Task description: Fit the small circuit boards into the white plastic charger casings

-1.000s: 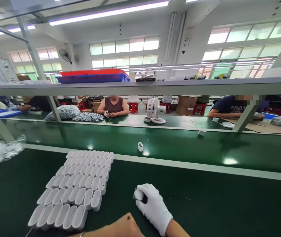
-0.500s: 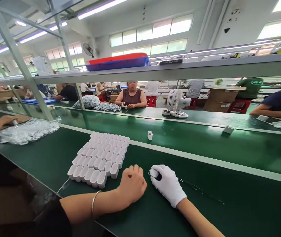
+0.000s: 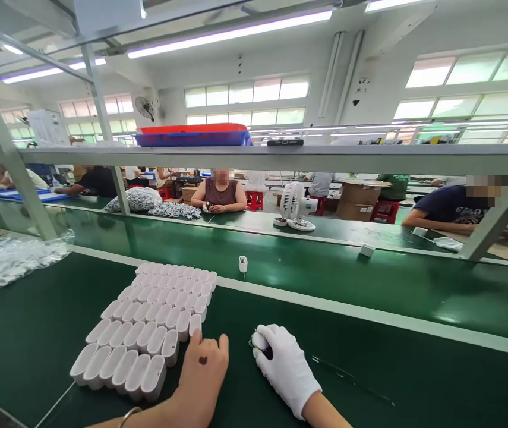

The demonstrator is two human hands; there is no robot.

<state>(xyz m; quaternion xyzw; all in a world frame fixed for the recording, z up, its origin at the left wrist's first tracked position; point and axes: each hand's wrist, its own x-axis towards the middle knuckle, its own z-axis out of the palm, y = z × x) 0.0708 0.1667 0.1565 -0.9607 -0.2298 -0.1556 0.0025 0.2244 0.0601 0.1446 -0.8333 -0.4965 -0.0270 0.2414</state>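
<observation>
We stretch our bare left hand [image 3: 203, 368] forward, back upward, index finger at the near end of a white cup [image 3: 195, 323] on the right edge of the rows of cups [image 3: 134, 333]; we cannot tell whether its fingers grip it. Our gloved right hand [image 3: 284, 368] slants inward, low over the green table [image 3: 436, 386], fingers curled around a small white piece [image 3: 259, 340], well apart from the rows.

From the person's head, the single view faces forward and down, near, above and behind the gloved right fingers [image 3: 275, 334] (wide enough to reach, beyond them, across the bench [image 3: 369, 368] to the far windows [image 3: 241, 93]).
</observation>
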